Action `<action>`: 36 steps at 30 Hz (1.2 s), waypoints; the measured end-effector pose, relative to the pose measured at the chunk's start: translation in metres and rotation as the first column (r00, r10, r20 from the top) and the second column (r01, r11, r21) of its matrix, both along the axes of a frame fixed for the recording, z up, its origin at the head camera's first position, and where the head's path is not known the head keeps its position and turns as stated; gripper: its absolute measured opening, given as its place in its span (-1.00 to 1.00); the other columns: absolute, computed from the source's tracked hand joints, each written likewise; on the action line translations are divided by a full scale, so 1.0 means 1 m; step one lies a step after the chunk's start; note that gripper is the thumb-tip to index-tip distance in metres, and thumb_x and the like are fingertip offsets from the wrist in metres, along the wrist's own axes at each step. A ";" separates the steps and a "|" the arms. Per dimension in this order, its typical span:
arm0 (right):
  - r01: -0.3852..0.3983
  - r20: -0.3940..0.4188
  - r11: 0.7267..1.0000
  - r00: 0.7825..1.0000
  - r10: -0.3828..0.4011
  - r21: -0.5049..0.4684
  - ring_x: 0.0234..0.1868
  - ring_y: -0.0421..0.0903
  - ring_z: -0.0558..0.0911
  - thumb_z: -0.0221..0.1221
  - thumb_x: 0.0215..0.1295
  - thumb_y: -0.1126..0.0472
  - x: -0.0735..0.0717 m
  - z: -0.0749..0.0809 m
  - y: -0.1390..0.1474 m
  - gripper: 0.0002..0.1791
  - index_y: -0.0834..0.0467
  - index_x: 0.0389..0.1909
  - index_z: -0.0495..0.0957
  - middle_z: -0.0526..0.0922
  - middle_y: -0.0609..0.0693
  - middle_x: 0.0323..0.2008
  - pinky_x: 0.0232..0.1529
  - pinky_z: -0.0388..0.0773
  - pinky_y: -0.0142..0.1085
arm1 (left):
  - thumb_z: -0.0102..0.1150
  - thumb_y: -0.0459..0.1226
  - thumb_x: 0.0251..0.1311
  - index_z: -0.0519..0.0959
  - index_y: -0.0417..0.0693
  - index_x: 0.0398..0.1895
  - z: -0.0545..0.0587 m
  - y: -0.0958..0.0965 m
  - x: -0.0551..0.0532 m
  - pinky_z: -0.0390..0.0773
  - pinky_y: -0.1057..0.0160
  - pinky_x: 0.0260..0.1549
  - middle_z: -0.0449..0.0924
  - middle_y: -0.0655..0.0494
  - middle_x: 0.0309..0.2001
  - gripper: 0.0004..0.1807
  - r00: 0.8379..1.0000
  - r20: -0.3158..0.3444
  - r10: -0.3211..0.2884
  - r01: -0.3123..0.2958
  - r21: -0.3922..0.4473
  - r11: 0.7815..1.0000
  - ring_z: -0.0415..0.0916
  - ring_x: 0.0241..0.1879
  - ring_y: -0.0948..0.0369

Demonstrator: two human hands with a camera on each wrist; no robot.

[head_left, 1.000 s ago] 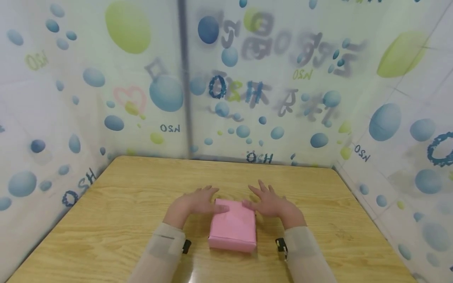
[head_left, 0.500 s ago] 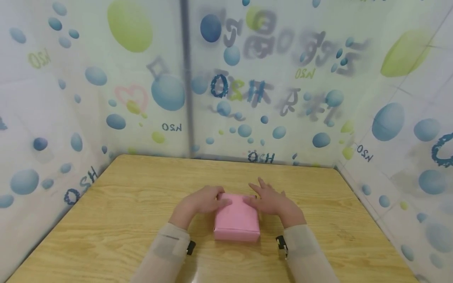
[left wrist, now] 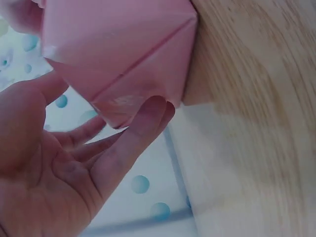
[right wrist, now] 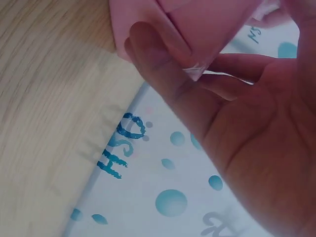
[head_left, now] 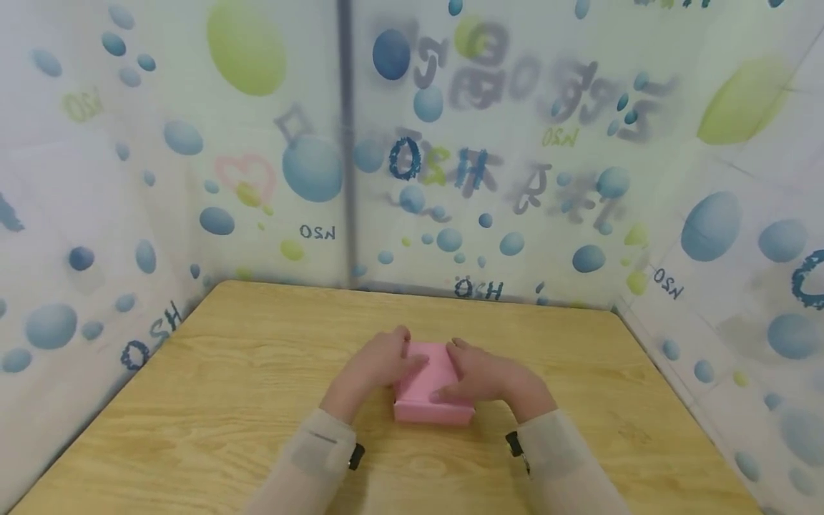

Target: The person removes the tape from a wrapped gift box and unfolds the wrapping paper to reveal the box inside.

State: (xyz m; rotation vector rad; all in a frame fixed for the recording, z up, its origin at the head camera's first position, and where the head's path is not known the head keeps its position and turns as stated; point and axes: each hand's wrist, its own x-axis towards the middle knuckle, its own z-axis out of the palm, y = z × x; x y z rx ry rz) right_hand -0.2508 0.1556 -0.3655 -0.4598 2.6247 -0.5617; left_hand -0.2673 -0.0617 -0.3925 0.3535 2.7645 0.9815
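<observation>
On the wood-grained yellow tabletop point(head_left: 257, 350), mid-field: pink rectangular card box point(head_left: 421, 383), two-handed hold

Bare left hand point(head_left: 380, 363) at the box's ten o'clock, half curled, gripping: thumb over the top face, fingers down the side. Bare right hand point(head_left: 489, 373) at three o'clock, also part-curled and gripping, thumb low on the top face. Opposed grips presumably resist sliding and twisting; thumbs likely steady the top. Box's front edge faces six o'clock. Whether its base is fully seated: cannot tell.
</observation>
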 end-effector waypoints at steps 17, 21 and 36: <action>0.089 0.064 0.996 0.994 -0.087 -0.031 0.20 0.09 0.65 0.42 0.28 -0.28 0.004 -0.001 -0.002 0.15 0.03 0.72 0.06 -0.19 0.26 0.75 0.05 0.71 -0.09 | 0.24 -0.24 0.49 0.57 -0.14 -0.22 0.015 0.013 0.017 0.55 0.24 -0.45 0.60 0.01 -0.37 -0.84 0.999 0.029 -0.027 0.028 -0.045 0.999 0.55 -0.41 0.15; 0.081 0.060 0.996 0.995 -0.079 -0.030 -0.12 -0.03 0.67 0.40 0.32 -0.27 0.007 -0.002 -0.002 0.14 0.06 0.72 0.04 -0.20 0.32 0.73 -0.19 0.66 -0.19 | 0.18 -0.29 0.50 0.57 -0.15 -0.31 0.016 0.014 0.020 0.53 0.27 -0.48 0.58 0.03 -0.43 -0.83 0.999 0.041 -0.033 0.035 -0.041 0.999 0.52 -0.46 0.17; 0.016 -0.032 1.000 0.999 -0.016 0.002 0.55 0.22 0.40 0.37 0.35 -0.26 0.005 -0.005 -0.001 0.11 0.22 0.68 0.09 0.09 0.33 0.65 0.55 0.38 0.18 | 0.04 -0.29 0.56 0.50 -0.14 -0.38 0.013 0.012 0.023 0.46 0.29 -0.55 0.46 0.05 -0.52 -0.75 0.999 0.038 0.013 -0.012 -0.022 1.000 0.44 -0.54 0.19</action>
